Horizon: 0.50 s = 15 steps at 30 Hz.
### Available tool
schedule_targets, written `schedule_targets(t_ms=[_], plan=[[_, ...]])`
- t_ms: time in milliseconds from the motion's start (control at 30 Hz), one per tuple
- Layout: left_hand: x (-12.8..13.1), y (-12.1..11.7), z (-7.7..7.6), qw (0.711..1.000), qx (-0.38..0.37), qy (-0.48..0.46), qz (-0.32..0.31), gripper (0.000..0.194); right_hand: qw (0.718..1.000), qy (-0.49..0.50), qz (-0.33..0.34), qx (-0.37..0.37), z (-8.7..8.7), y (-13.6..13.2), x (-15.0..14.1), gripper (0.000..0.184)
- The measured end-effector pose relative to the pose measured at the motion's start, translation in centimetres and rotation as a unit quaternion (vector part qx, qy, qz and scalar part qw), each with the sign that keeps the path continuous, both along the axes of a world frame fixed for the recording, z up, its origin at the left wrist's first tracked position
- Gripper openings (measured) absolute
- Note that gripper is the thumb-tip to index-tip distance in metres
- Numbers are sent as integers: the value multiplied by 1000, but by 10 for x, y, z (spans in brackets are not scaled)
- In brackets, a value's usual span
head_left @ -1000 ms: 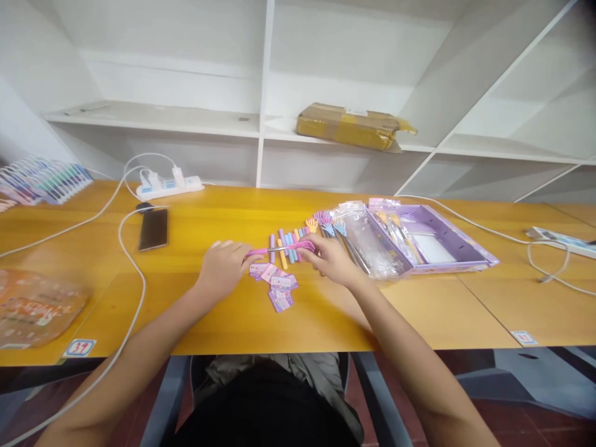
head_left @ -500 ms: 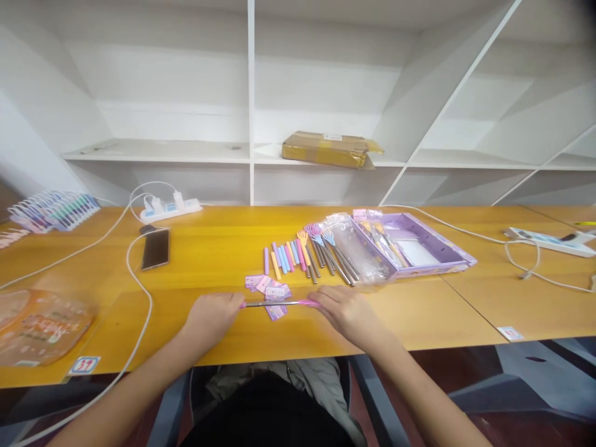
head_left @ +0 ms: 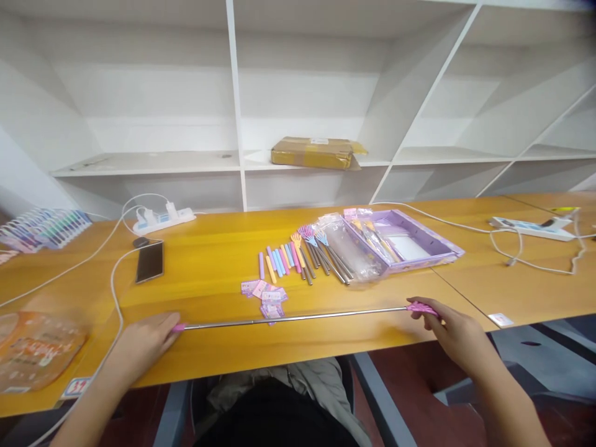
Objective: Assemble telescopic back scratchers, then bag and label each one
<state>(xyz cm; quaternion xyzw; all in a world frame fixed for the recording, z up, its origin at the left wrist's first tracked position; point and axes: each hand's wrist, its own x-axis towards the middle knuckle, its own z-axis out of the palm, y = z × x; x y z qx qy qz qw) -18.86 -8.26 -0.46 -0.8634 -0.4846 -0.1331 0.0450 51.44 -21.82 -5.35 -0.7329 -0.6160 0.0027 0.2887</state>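
Note:
A thin telescopic metal rod with pink ends is stretched out long, level above the front of the yellow table. My left hand is closed on its left pink end. My right hand pinches the pink claw-shaped end on the right. Behind the rod lie small purple paper tags, a row of pastel handles and several collapsed rods with coloured claw heads.
A purple box with clear plastic bags sits at centre right. A phone, power strip and cables lie left. An orange packet is front left, another power strip far right, a cardboard parcel on the shelf.
My hands have drawn the rod toward the table's front edge and moved far apart, pulling it out from short to fully extended. The view has tilted upward.

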Motion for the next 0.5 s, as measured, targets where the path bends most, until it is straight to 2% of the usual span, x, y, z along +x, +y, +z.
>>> schedule_targets(t_ms=[133, 267, 400, 500], plan=[[7, -2, -10, 1000, 18, 18, -15, 40, 998, 29, -50, -10, -13, -5, 9, 36], [13, -3, -23, 996, 66, 24, -60, 43, 994, 19, -108, -13, -26, -9, 17, 30], [20, -4, -32, 993, 87, 23, -81, 44, 980, -6, -200, -26, -25, -9, 10, 28], [18, -4, -34, 992, 89, 6, -89, 47, 973, -7, -227, -31, -19, -6, 5, 25]])
